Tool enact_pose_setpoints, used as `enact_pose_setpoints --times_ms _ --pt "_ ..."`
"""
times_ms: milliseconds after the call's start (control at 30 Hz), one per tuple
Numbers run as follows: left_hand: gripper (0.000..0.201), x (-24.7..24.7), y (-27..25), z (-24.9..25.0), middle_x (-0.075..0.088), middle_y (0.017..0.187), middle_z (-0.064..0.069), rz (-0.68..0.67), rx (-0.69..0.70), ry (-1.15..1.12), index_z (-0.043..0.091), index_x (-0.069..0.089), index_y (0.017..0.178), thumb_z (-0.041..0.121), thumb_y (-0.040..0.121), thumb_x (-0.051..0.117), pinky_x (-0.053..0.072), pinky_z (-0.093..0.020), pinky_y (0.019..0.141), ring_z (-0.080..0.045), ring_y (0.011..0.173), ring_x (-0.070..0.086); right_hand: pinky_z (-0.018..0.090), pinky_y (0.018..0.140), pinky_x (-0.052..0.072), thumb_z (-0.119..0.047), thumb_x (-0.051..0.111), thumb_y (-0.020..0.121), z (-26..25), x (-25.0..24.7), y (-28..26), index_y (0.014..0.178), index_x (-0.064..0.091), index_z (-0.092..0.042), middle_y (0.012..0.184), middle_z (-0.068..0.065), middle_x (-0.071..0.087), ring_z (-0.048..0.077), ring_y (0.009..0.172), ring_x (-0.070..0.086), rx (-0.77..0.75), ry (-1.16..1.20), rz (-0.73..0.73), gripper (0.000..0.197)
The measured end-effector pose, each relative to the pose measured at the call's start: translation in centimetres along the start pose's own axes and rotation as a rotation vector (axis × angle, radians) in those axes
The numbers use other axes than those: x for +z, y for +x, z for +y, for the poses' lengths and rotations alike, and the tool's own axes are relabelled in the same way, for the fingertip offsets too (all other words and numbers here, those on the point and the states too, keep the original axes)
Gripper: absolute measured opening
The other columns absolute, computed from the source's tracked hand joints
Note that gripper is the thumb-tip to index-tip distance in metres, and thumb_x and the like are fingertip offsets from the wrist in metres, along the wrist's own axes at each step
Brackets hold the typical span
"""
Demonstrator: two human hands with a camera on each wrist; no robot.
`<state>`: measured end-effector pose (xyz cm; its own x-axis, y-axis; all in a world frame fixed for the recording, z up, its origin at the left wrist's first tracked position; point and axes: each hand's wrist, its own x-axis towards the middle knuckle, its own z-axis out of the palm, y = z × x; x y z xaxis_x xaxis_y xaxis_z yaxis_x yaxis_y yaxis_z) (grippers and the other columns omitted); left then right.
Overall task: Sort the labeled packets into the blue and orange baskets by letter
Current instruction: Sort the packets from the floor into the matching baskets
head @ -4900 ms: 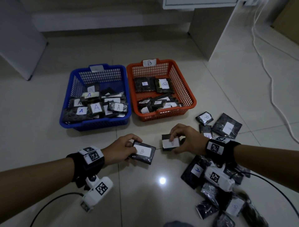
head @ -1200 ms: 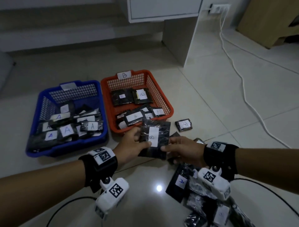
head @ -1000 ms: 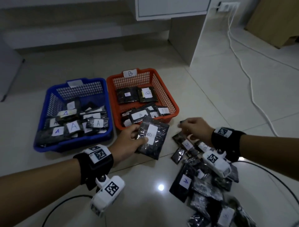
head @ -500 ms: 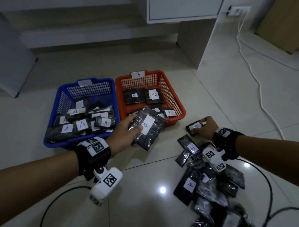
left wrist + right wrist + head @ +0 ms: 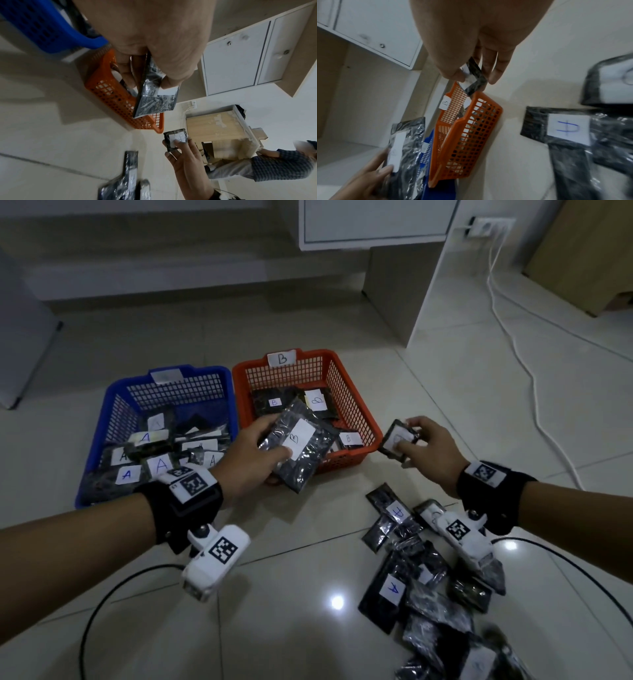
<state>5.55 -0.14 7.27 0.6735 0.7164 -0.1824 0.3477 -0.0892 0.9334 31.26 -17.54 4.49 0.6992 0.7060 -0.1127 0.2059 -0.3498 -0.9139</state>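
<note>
My left hand (image 5: pixel 253 463) grips a large black packet (image 5: pixel 298 450) with a white B label, held over the front rim of the orange basket (image 5: pixel 368 419); the same large black packet (image 5: pixel 154 100) shows pinched between thumb and fingers in the left wrist view. My right hand (image 5: pixel 424 453) pinches a small black packet (image 5: pixel 397 440) with a white label just right of the orange basket's front corner, above the floor. The small black packet (image 5: pixel 474 78) shows between its fingers in the right wrist view. The blue basket (image 5: pixel 106 419) on the left holds several A-labeled packets.
A pile of loose black packets (image 5: pixel 428 577), some labeled A, lies on the tiled floor at the lower right. A white cabinet (image 5: pixel 376 224) stands behind the baskets. A white cable (image 5: pixel 524 364) runs along the floor at right. Another person (image 5: pixel 257 166) sits in the background.
My left hand has carried the large B packet forward to the orange basket's front rim. My right hand has picked up the small packet from the floor and raised it beside the basket.
</note>
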Motion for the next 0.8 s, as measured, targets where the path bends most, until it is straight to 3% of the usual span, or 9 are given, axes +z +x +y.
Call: enact_pose_setpoints --times_ms 133,233,333,467,567,633,700,800 --pt "0.057 -1.6 2.2 1.6 0.057 0.126 0.008 0.107 0.042 0.068 0.032 0.050 0.137 0.008 0.089 0.068 0.054 -0.027 0.077 -0.006 0.103 0.059 0.029 0.059 0.057 -0.007 0.078 0.081 -2.5 1.1 2.8 0.117 0.055 -0.019 0.099 0.006 0.067 0.018 0.077 0.068 -0.136 -0.093 -0.050 0.044" --pt "0.052 -3.0 4.4 2.4 0.057 0.124 0.008 0.146 0.049 0.163 0.028 0.052 0.133 0.008 0.088 0.070 0.058 -0.033 0.078 -0.013 0.106 0.060 0.040 0.073 0.061 -0.013 0.079 0.081 -4.2 2.5 5.2 0.107 0.057 -0.021 0.102 0.002 0.070 0.021 0.086 0.070 -0.217 -0.266 -0.126 0.035" --pt "0.048 -4.4 6.9 3.3 0.060 0.127 0.003 0.122 0.098 0.341 0.027 0.055 0.133 0.009 0.090 0.066 0.057 -0.039 0.082 -0.019 0.109 0.061 0.038 0.086 0.055 -0.017 0.073 0.087 -5.2 4.0 6.6 0.110 0.062 -0.022 0.116 0.003 0.065 0.022 0.099 0.065 -0.302 -0.596 -0.246 0.026" --pt "0.034 -5.1 10.6 4.7 0.065 0.111 -0.004 0.093 0.061 0.493 0.020 0.064 0.116 0.001 0.089 0.056 0.053 -0.043 0.091 -0.027 0.105 0.062 0.033 0.090 0.051 -0.015 0.064 0.092 -4.7 5.5 7.3 0.126 0.064 -0.020 0.127 0.005 0.064 0.024 0.113 0.062 -0.307 -0.773 -0.426 0.034" --pt "0.030 -4.4 13.4 5.1 0.065 0.115 -0.016 0.067 -0.016 0.651 0.007 0.064 0.117 -0.001 0.091 0.054 0.051 -0.045 0.093 -0.038 0.110 0.060 0.034 0.092 0.053 -0.017 0.061 0.092 -4.1 5.7 7.6 0.127 0.066 -0.020 0.125 0.007 0.068 0.026 0.110 0.065 -0.304 -0.813 -0.477 0.035" --pt "0.027 -3.7 15.1 4.8 0.063 0.118 -0.024 0.027 -0.051 0.756 -0.002 0.062 0.120 0.004 0.095 0.054 0.049 -0.043 0.087 -0.043 0.110 0.059 0.035 0.089 0.055 -0.019 0.059 0.092 -3.9 5.7 7.8 0.124 0.068 -0.018 0.118 0.008 0.071 0.027 0.105 0.067 -0.330 -0.841 -0.493 0.033" --pt "0.027 -3.1 16.8 4.3 0.065 0.117 -0.023 0.005 -0.087 0.797 -0.004 0.065 0.114 0.013 0.094 0.058 0.051 -0.046 0.091 -0.041 0.107 0.062 0.037 0.086 0.056 -0.019 0.058 0.090 -3.6 5.6 8.0 0.120 0.069 -0.017 0.112 0.008 0.072 0.026 0.100 0.067 -0.342 -0.861 -0.529 0.032" --pt "0.025 -2.5 19.2 2.2 0.066 0.102 -0.009 -0.030 -0.115 0.826 0.010 0.061 0.100 0.034 0.091 0.057 0.053 -0.045 0.092 -0.031 0.096 0.063 0.038 0.088 0.056 -0.020 0.059 0.090 -3.1 5.3 8.1 0.119 0.069 -0.014 0.114 0.008 0.071 0.026 0.101 0.066 -0.354 -0.831 -0.526 0.032"
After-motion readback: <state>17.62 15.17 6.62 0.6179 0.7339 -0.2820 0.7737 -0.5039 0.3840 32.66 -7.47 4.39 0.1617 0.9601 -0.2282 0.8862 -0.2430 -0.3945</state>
